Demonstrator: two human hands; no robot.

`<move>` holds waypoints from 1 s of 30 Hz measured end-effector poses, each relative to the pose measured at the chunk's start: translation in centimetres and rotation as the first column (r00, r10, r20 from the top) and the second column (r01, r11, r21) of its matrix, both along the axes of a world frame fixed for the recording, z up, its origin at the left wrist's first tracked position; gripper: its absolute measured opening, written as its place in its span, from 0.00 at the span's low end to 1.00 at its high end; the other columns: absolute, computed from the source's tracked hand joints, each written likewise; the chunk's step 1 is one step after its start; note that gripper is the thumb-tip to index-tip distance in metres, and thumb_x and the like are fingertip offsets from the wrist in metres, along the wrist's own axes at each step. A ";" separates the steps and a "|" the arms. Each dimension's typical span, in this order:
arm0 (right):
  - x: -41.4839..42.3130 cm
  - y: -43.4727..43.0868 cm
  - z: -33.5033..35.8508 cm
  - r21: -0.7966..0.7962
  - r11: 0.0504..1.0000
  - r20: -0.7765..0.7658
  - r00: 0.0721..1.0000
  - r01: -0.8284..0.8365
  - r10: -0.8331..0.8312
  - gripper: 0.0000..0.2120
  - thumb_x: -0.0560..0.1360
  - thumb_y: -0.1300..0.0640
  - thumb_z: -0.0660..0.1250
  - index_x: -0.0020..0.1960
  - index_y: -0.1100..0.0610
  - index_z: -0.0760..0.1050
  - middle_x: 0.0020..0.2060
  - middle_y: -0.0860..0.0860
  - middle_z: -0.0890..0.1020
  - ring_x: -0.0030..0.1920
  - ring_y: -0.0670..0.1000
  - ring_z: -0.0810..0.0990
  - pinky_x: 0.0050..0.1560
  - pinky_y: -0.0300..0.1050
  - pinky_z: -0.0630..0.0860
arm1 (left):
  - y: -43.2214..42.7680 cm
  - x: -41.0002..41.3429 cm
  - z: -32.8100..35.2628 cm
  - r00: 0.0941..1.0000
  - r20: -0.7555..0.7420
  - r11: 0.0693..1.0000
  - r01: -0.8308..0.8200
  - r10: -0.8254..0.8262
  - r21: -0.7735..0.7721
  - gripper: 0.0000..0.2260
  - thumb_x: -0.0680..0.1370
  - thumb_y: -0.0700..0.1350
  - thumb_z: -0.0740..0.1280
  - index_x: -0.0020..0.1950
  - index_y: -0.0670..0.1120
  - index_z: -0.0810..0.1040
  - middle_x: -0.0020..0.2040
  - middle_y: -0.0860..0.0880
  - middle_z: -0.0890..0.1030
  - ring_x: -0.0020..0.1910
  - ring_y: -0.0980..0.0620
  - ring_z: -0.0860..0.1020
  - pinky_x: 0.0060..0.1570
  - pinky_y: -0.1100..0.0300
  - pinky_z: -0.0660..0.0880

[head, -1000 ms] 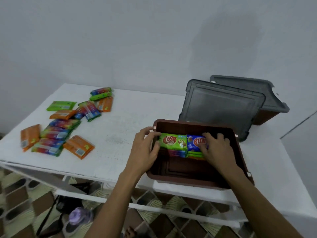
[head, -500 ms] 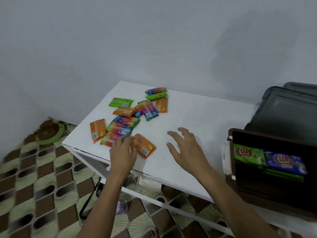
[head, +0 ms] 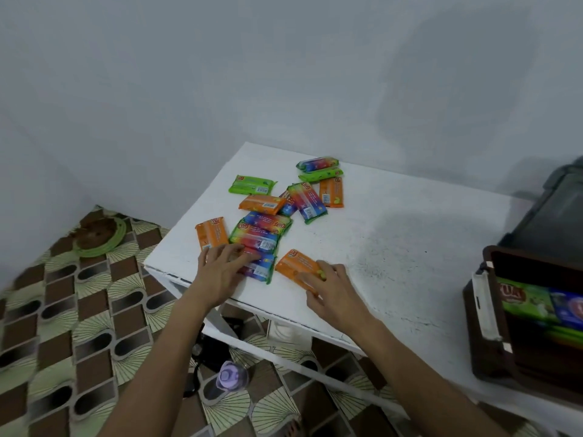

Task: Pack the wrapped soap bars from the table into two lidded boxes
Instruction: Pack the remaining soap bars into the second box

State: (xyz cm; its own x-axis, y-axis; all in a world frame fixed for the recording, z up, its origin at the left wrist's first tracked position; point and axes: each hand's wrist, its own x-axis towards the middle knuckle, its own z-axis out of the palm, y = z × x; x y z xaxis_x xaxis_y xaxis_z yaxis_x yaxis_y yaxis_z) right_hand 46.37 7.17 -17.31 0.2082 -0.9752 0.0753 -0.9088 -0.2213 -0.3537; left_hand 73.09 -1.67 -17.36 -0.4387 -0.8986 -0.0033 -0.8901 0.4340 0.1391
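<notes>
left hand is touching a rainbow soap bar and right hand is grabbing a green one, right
Not quite. The head view shows the right hand grabbing an orange soap bar, not a green one. The left hand is touching a rainbow soap bar, as you said.

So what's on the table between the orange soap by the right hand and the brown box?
Nothing. In the head view, the white table is bare, just speckled, between the orange soap that the right hand holds and the brown box.
</notes>
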 end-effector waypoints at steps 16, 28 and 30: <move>-4.2 0.8 2.8 -0.091 0.963 0.353 0.913 0.253 -0.206 0.18 0.80 0.60 0.62 0.70 0.53 0.70 0.58 0.54 0.80 0.54 0.49 0.80 0.50 0.38 0.79 | 2.5 -5.7 0.0 0.891 -0.454 0.999 0.001 -0.022 -0.046 0.20 0.80 0.39 0.64 0.71 0.50 0.68 0.61 0.42 0.75 0.55 0.44 0.76 0.49 0.51 0.77; -17.9 9.3 12.3 -0.182 0.884 0.654 0.725 0.430 -0.218 0.09 0.82 0.60 0.59 0.60 0.53 0.74 0.50 0.45 0.79 0.49 0.40 0.80 0.44 0.31 0.77 | 8.4 -22.2 6.7 0.430 -0.898 0.995 -0.005 0.091 0.098 0.12 0.82 0.47 0.62 0.65 0.52 0.72 0.58 0.55 0.79 0.53 0.61 0.79 0.42 0.61 0.80; -21.4 11.1 13.1 -0.175 0.863 0.682 0.691 0.474 -0.240 0.09 0.81 0.60 0.60 0.59 0.54 0.76 0.51 0.44 0.79 0.50 0.37 0.79 0.43 0.28 0.76 | 9.6 -25.6 7.1 0.365 -0.925 0.993 0.013 0.107 0.120 0.10 0.82 0.47 0.60 0.64 0.51 0.73 0.57 0.54 0.79 0.53 0.57 0.80 0.43 0.57 0.81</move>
State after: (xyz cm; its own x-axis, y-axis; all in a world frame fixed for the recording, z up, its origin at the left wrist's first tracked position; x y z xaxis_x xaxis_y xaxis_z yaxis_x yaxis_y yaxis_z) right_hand 24.95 18.24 -4.18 -0.3592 -0.8583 0.3664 -0.5390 -0.1298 -0.8323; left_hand 47.52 7.89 -10.26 -0.1751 -0.9387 0.2971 -0.1894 0.3283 0.9254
